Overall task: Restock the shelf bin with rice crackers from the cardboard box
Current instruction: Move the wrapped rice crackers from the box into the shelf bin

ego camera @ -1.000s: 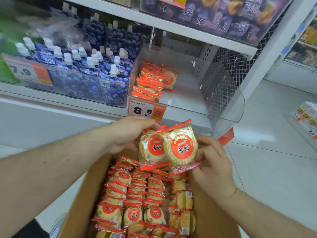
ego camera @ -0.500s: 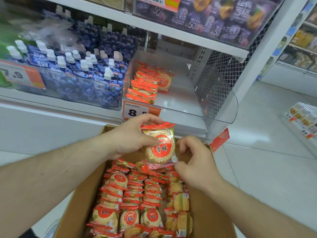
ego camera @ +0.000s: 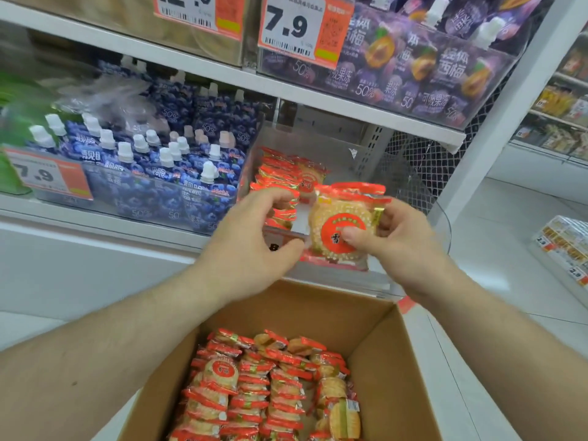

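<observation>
The rice cracker pack (ego camera: 340,230), clear wrap with red ends and a red round label, is lifted in front of the clear shelf bin (ego camera: 440,218). My right hand (ego camera: 401,246) pinches its right side, thumb on the label. My left hand (ego camera: 254,237) curls at its left edge, thumb at the lower left corner. Inside the bin a short stack of cracker packs (ego camera: 280,170) stands at the left; the right part shows bare floor. Below my arms the open cardboard box (ego camera: 375,316) holds several rows of cracker packs (ego camera: 270,393).
Blue spouted jelly pouches (ego camera: 159,173) fill the bin to the left. Purple pouches (ego camera: 413,68) sit on the shelf above, behind price tags (ego camera: 286,27). A mesh panel (ego camera: 413,160) closes the bin's right side. Another low shelf (ego camera: 563,240) stands across the white floor.
Both hands rose from just above the box to the bin's front with the pack. My right hand, which had let go and hovered beside the pack, now pinches it.
</observation>
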The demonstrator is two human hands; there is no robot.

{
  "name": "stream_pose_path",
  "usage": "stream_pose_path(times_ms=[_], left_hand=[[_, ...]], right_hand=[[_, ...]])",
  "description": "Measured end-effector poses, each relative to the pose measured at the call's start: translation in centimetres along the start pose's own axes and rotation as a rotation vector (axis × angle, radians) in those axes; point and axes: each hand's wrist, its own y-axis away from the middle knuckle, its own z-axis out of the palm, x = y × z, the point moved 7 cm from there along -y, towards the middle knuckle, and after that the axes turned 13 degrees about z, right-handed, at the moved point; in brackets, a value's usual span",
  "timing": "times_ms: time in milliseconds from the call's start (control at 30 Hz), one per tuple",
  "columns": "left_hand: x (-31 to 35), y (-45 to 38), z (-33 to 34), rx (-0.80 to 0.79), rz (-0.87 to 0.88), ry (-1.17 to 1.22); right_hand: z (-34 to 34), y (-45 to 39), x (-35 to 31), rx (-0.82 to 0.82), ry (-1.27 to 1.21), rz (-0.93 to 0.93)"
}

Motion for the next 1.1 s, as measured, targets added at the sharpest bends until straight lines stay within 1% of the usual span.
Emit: stream_pose_path(times_ms=[33, 67, 100, 167, 233, 300, 367, 433, 533, 667, 733, 867, 967, 1100], left_hand=[[0.2, -0.3, -1.0, 0.045, 0.065, -0.200], [-0.1, -0.5, -1.6, 0.058, 0.103, -0.354], [-0.7, -0.5, -1.7, 0.035, 0.114, -0.467], [-2.1, -0.5, -1.2, -0.082, 0.089, -0.589], [-3.0, -0.4, -0.5, -0.177, 0.057, -0.628], [-3.6, -0.3, -0.1, -0.221, 0.010, -0.619], [-4.3, -0.1, 0.3, -0.229, -0.048, -0.557], [-4.8, 0.1, 0.6, -0.197, -0.053, -0.440], [-4.9, 0.0, 0.5, -0.132, -0.018, -0.322], [-4.9, -0.2, 0.5, -0.121, -0.041, -0.314], [-4.8, -0.2, 0.4, -0.124, -0.047, -0.321], [-4.6, -0.3, 0.4, -0.140, -0.047, -0.330], [-4.4, -0.5, 0.4, -0.154, -0.051, -0.325], [-4.3, -0.6, 0.4, -0.184, -0.065, -0.330]], right_hand=[[-0.8, -1.6, -0.6, 0.052, -0.006, -0.011], [-1.5, -3.5, -0.7, 0.089, -0.014, -0.001], [-1.9, -5.7, -0.4, 0.104, -0.023, 0.032], [-1.8, -10.2, 1.1, 0.082, -0.037, 0.149], [-0.8, -13.8, 3.0, 0.047, -0.037, 0.288], [0.4, -16.3, 4.1, 0.040, -0.046, 0.366], [1.8, -17.8, 4.3, 0.053, -0.044, 0.401], [2.4, -19.6, 5.1, 0.101, -0.026, 0.424], [3.3, -21.4, 6.1, 0.132, 0.081, 0.406], [3.3, -21.9, 7.0, 0.247, 0.141, 0.411], [3.5, -22.2, 7.2, 0.271, 0.175, 0.407], [4.6, -22.4, 6.8, 0.205, 0.184, 0.391], [5.2, -22.6, 6.6, 0.148, 0.166, 0.420], [5.9, -21.8, 6.5, 0.061, 0.033, 0.461]])
